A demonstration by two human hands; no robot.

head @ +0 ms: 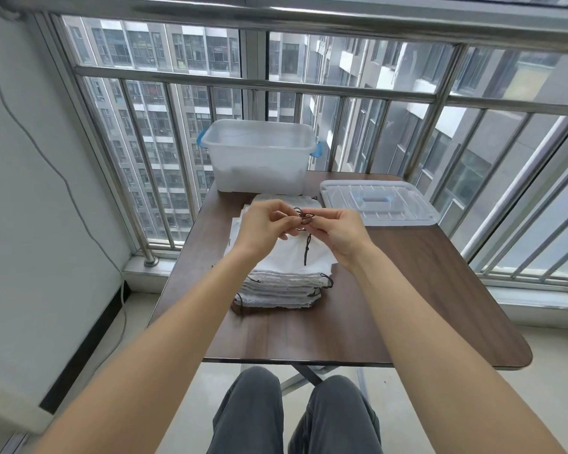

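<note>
Left hand: the left hand is raised over the stack, its thumb and curled fingertips pinching the thin dark brown drawstring cord.
Right hand: the right hand pinches the same cord from the other side. The two hands meet almost fingertip to fingertip.
Cord: it is looped between the fingertips, and one strand hangs down onto the topmost white cloth bag.
Stack: that bag lies on a pile of flat white cloth drawstring bags in the middle of the dark brown wooden table. Dark cord ends poke out at the pile's near edge.
Behind: a translucent white plastic storage bin with blue handles stands open just behind the pile.
Right: a clear flat plastic lid lies on the table beside the bin, apart from the hands.
In the way: the hands and wrists hide the far part of the pile.
Around: a steel balcony railing runs beyond the table, and a grey cable runs down the white wall on the left.
</note>
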